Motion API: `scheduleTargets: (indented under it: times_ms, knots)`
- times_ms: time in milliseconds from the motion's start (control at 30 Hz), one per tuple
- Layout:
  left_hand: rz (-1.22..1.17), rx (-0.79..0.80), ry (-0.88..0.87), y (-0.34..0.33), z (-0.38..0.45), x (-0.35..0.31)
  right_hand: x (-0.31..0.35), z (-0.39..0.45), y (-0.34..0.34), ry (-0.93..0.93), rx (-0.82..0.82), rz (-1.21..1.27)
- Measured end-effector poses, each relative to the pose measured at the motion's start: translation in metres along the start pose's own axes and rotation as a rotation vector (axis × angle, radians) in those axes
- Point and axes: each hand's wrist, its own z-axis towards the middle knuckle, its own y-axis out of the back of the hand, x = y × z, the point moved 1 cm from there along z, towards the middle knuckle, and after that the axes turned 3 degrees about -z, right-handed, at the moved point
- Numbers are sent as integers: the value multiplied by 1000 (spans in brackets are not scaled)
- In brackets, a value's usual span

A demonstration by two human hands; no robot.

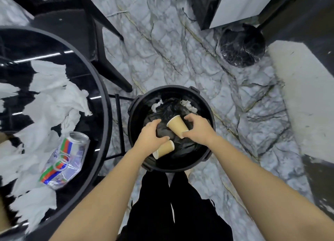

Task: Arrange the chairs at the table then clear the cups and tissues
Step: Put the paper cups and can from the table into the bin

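Observation:
Both hands hover over a round black bin (207, 105) lined with a black bag. My right hand (198, 127) pinches a tan paper cup (177, 125) between thumb and fingers, tilted with its rim up and to the left. My left hand (151, 135) is palm down with loose fingers. A second tan paper cup (163, 149) lies on its side just under that hand's thumb and wrist, inside the bin. Crumpled tissues (188, 104) sit at the bin's far side. More white tissues (54, 99) cover the round black table (101, 88) on the left.
A crushed clear plastic bottle (63, 159) with a striped label lies on the table among the tissues. A black chair (75, 29) stands beyond the table. A full black rubbish bag (241, 47) sits on the marble floor at the far right, beside white walls.

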Motion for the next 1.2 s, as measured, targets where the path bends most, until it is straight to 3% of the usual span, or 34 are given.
scheduleTargets:
  times_ms: [300,567,800,933,1033,1100,1200]
  knots:
    - [-25,-238,-161,79,-117,-72,99,-99,82,365,-41,-36]
    - [-317,-575,-158,143,-242,-71,223,-162,94,731,38,-135]
    - [-598,-935,-29,176,-313,-6,308,-170,23,915,142,-161]
    - [-638,-1125,95,184,-335,50,325,-157,-36,934,226,-378]
    - [-646,-1156,199,184,-338,95,321,-141,-70,935,205,-630]
    - [-590,-1153,242,183,-336,116,315,-131,-90,955,161,-820]
    - [-300,-1138,350,183,-328,143,307,-118,-112,964,139,-1044]
